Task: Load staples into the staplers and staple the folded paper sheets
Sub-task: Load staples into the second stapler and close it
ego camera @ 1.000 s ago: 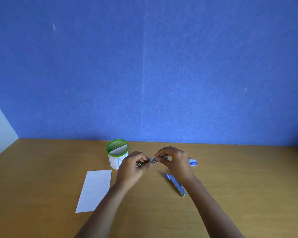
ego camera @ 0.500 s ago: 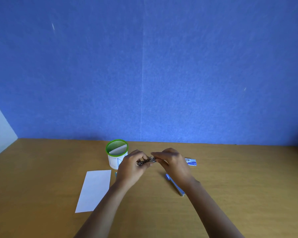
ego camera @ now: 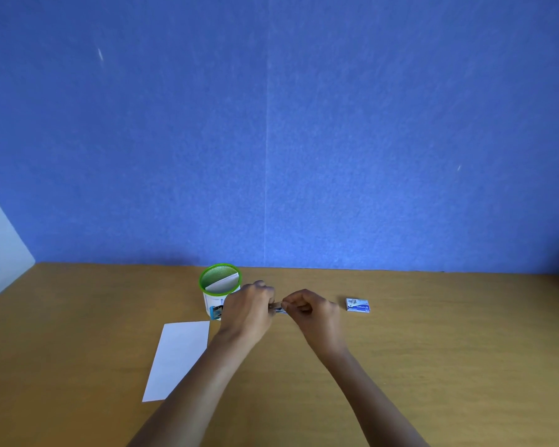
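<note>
A stapler (ego camera: 277, 308) is pinched by left hand (ego camera: 249, 312) and right hand (ego camera: 315, 312), fingers curled, knuckles up, near the far edge of the worktop (ego camera: 433, 366).

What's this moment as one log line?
left hand: grips stapler | right hand: pinches stapler | staple box: on table, right | paper sheet: flat, left

An office workstation, by the look of it — a plain wood-grain bench (ego camera: 433, 350) backed by a blue fabric-covered partition (ego camera: 368, 140) with a vertical seam between its panels. Desk stationery sits on it: a green-rimmed mesh pen cup (ego camera: 201, 280), a small box of staples (ego camera: 357, 305) and a folded white paper sheet (ego camera: 179, 356).
</note>
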A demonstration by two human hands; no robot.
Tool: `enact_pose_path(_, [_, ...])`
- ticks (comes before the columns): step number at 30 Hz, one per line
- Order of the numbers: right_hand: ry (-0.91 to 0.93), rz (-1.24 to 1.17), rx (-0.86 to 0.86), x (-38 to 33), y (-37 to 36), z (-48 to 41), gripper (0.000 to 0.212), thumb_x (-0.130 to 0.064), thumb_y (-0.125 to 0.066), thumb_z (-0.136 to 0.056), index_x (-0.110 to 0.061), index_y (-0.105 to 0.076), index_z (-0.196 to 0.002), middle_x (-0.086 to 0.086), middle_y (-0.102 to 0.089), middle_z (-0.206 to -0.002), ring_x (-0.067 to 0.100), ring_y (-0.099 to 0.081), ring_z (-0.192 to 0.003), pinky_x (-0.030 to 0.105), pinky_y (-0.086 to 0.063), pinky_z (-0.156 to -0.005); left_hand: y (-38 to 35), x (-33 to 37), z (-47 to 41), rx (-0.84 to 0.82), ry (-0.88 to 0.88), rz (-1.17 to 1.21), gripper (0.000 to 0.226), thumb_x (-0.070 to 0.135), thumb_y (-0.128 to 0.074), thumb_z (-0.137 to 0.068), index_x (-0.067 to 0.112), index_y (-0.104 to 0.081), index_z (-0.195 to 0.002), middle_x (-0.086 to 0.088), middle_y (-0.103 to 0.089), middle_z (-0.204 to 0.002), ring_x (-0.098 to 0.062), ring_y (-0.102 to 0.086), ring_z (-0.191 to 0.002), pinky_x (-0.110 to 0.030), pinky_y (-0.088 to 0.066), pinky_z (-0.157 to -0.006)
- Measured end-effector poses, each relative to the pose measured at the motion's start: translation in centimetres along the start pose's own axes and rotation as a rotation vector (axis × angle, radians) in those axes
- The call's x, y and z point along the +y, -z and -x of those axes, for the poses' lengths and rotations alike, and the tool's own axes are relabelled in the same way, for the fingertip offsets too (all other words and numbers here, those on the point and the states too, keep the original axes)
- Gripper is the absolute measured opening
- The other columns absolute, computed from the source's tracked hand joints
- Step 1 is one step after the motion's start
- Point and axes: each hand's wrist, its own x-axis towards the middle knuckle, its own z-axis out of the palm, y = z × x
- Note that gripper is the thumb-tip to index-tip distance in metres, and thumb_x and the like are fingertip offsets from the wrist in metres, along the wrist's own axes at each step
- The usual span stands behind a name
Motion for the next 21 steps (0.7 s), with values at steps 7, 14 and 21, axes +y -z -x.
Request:
enact_pose_path(7, [-0.020, 0.022, 0.072, -0.5, -0.2, -0.1, 0.004, -0.006, -0.072, -0.079, -0.009, -0.072, -0.077, -0.003, -0.073, -0.073, 0.000, -0.062, -0.063, 0.004, -0.043, -0.060, -1.1, 0.2, 1.1, 0.153, 0.025, 0.179, 0.014, 0.029, -0.062, -0.086, 0.016, -0.058, -0.081, 0.004, -0.058, -0.091, -0.017, -0.056, -0.083, -0.027, -0.032, -0.053])
enact_pose_path(14, [-0.044, 0.039, 0.113, -0.9, -0.1, 0.0, 0.008, -0.013, -0.067, -0.085, -0.010, -0.074, -0.087, 0.002, -0.074, -0.083, 0.015, -0.066, -0.078, 0.021, -0.048, -0.071, -1.3, 0.5, 1.6, 0.299, 0.036, 0.276, 0.012, 0.023, -0.070, -0.080, 0.012, -0.063, -0.079, 0.002, -0.062, -0.083, -0.020, -0.059, -0.077, -0.028, -0.034, -0.049])
enact_pose_path(21, [0.160, 0.131, 0.166, -1.8, -0.7, 1.1, 0.011, -0.006, -0.069, -0.081, -0.015, -0.074, -0.083, -0.005, -0.072, -0.082, 0.013, -0.058, -0.080, 0.008, -0.037, -0.068, -1.7, 0.0, 1.7, 0.372, 0.059, 0.356, 0.012, 0.020, -0.074, -0.078, 0.014, -0.064, -0.076, 0.003, -0.063, -0.078, -0.019, -0.062, -0.070, -0.025, -0.037, -0.046])
